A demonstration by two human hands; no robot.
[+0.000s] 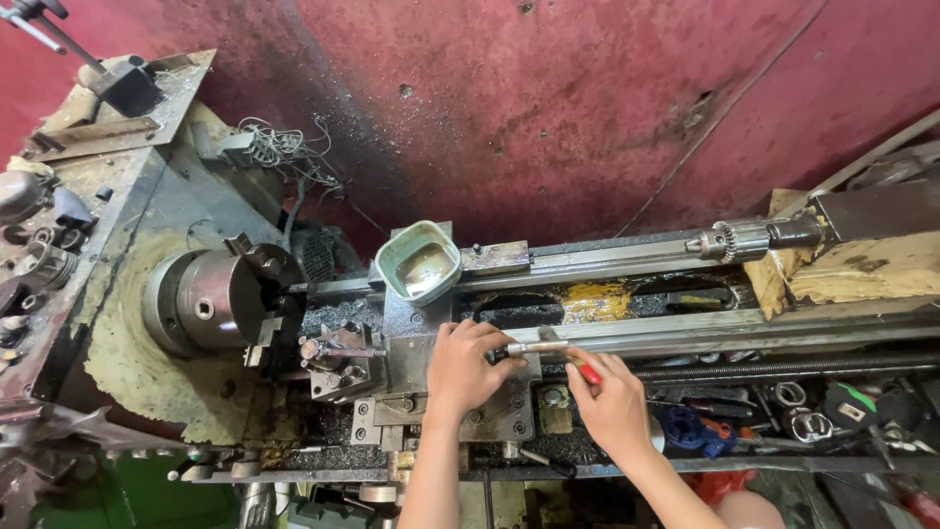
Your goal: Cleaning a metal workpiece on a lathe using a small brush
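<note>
I look down on a worn metal lathe. My left hand (464, 367) rests on the carriage (431, 392) with its fingers closed around the end of a slim metal rod (537, 347) lying across the carriage top. My right hand (609, 402) pinches a small red-handled tool (588, 372) just below that rod, touching it. The tool post (338, 358) stands left of my left hand, and the three-jaw chuck (220, 299) sits further left with nothing in its jaws.
A green-rimmed square bowl (419, 263) of liquid sits on the carriage behind my hands. The tailstock with a drill chuck (739, 240) lies at the right. Loose tools and parts (793, 411) fill the tray at lower right. A red wall (548, 108) rises behind.
</note>
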